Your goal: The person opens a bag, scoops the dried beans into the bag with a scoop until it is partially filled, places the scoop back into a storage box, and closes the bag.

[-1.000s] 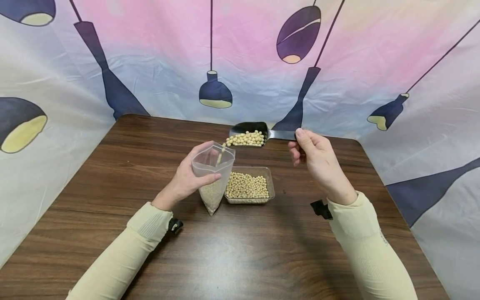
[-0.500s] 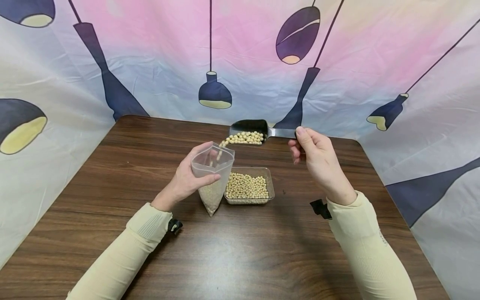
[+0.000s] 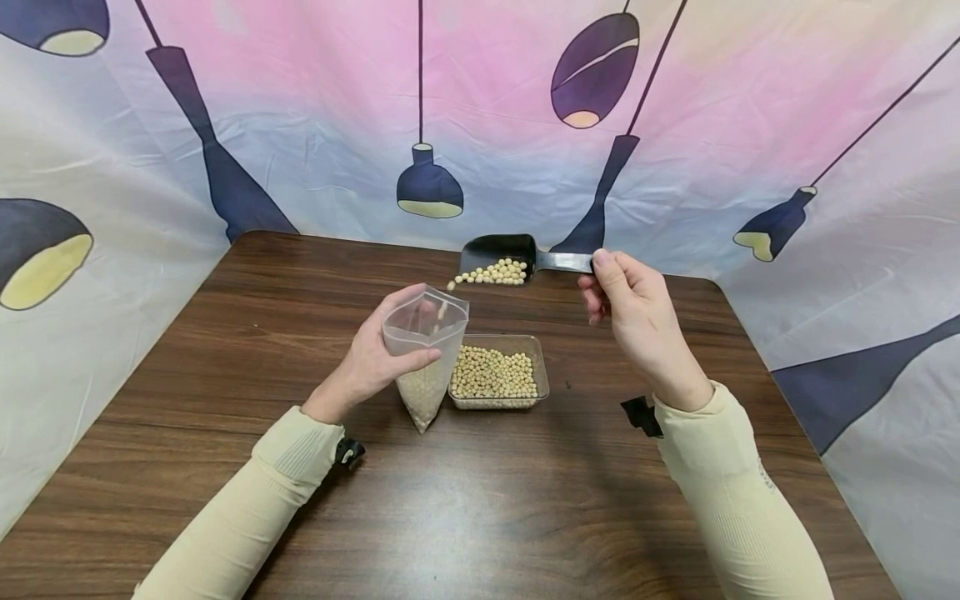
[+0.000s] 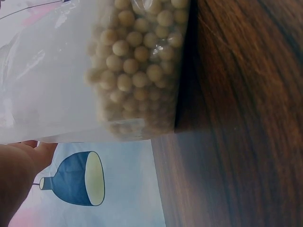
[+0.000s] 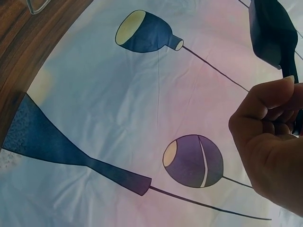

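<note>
Your right hand [image 3: 643, 321] pinches the handle end of a black scoop [image 3: 513, 244], thumb on top. The scoop's long axis runs left to right, its mouth pointing left, away from that hand, with pale beans [image 3: 504, 272] inside. A few beans drop from its left lip toward a clear bag [image 3: 423, 383]. Your left hand [image 3: 367, 354] grips the bag's upper part from the left. The bag's long axis is upright, mouth upward, pointed corner down. Just right of it, a clear tub [image 3: 517, 342] of beans sits on the brown table [image 3: 480, 517].
</note>
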Demonstrator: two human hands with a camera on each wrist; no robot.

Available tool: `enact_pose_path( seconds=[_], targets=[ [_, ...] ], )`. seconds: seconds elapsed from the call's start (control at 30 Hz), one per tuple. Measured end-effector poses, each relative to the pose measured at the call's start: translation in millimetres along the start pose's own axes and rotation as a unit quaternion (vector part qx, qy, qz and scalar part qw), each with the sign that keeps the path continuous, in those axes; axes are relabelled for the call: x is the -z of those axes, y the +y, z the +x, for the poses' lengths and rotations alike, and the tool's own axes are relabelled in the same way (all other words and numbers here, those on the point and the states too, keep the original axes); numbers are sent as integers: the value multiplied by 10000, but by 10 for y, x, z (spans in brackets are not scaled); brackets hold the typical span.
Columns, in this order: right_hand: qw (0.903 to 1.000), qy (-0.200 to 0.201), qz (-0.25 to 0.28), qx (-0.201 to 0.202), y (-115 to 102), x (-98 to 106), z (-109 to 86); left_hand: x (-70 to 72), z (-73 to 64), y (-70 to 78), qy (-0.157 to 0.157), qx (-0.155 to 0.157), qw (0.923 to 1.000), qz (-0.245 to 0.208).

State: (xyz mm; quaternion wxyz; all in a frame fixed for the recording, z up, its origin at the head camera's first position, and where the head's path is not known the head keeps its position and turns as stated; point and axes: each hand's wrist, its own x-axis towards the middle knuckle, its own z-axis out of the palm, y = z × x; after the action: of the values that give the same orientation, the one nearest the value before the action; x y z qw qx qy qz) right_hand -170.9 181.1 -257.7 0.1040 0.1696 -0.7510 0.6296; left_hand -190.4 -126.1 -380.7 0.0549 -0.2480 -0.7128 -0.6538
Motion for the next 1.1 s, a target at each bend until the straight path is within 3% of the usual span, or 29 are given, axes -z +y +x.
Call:
enact_pose_path(
  seconds=[0.67,1.1],
  targets=[
    [9973,69,-660,318,-46,-6,-4,-6,2,-18,-2,-163,9999,-10],
    [9922,133,-973,770,-113,-40,-50,2,-1,-11,-2,-53,9999,137]
  ],
)
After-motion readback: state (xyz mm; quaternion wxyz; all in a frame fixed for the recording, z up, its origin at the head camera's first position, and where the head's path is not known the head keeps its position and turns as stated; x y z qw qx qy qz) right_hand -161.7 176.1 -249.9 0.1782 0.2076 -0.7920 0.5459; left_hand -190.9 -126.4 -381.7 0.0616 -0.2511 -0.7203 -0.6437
